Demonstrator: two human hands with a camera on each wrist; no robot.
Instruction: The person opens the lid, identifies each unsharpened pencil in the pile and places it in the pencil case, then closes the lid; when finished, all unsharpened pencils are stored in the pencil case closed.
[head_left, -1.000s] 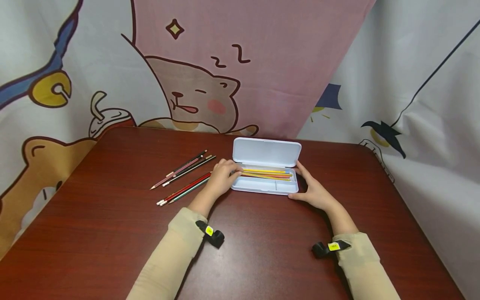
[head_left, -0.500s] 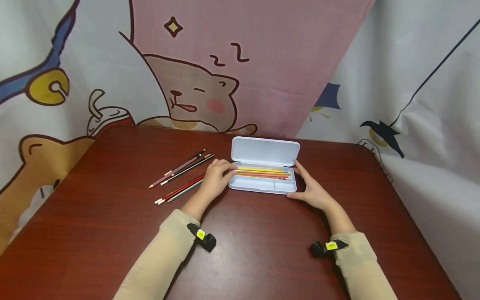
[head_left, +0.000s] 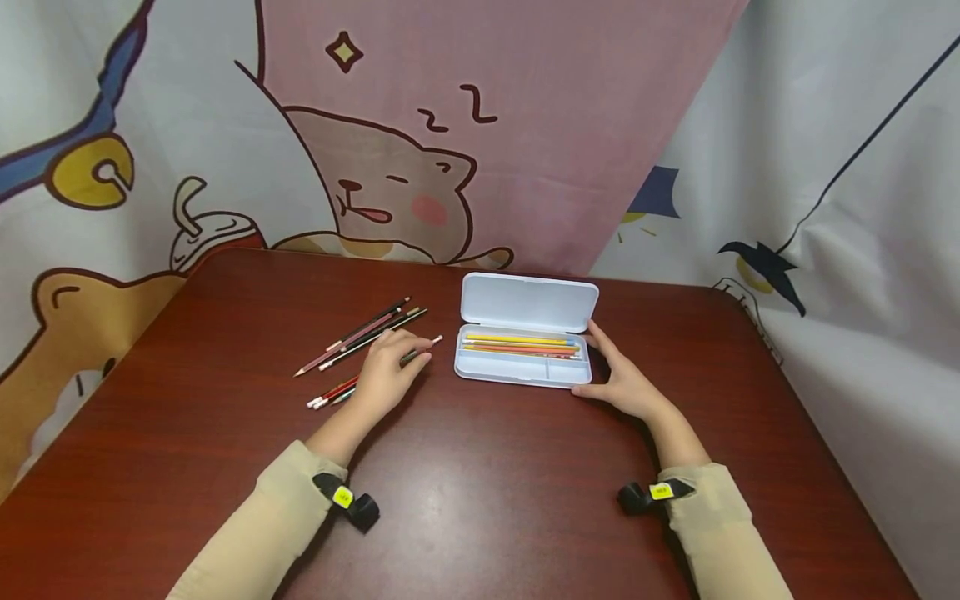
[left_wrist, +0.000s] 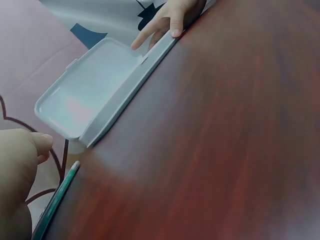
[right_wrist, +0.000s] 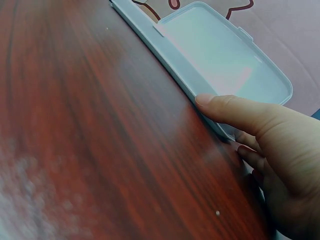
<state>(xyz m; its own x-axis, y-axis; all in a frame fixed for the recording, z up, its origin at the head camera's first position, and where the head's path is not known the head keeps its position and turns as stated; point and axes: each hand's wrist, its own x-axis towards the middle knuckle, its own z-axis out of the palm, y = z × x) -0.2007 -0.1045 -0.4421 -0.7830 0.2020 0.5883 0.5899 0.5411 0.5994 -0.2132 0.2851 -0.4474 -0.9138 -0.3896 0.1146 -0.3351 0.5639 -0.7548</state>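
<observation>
A white pencil case (head_left: 498,369) stands with its lid (head_left: 528,302) raised; several yellow and orange pencils (head_left: 521,347) lie in its rear compartment. My right hand (head_left: 630,387) holds the case's right end, thumb at the front corner and fingers round the far side. To the left of the case, my left hand (head_left: 390,371) is over a bunch of red and green pencils (head_left: 337,392), partly covering them. A gap shows between its thumb and forefinger, with a green pencil (left_wrist: 57,200) lying near them in the left wrist view. Whether the fingertips touch a pencil is unclear.
Behind the left hand, several black and pink pencils (head_left: 360,337) lie slantwise on the brown wooden table (head_left: 480,500). A curtain (head_left: 570,125) printed with cartoon animals hangs along the table's far edge.
My left hand has left the case's left end and moved left to the red and green pencils. The pencils in the case now show fully. My right hand stays at the case.
</observation>
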